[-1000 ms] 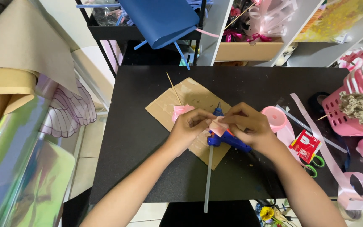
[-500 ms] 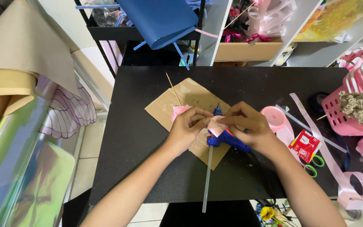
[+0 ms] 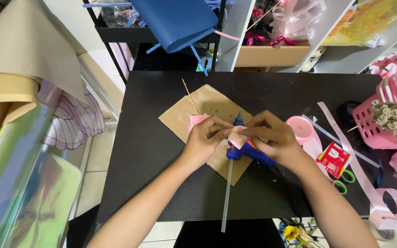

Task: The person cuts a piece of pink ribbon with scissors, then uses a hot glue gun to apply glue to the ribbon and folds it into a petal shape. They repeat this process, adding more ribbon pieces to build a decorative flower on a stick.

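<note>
Head view: two hands (image 3: 240, 138), one pink ribbon piece (image 3: 236, 136)

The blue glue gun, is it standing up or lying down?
Lying down. The blue glue gun rests on its side on the brown cardboard sheet, its clear glue stick trailing flat across the black table.

Bright, even overhead light, soft faint shadows, sharp focus throughout, slight wide-angle stretch at the edges
</note>
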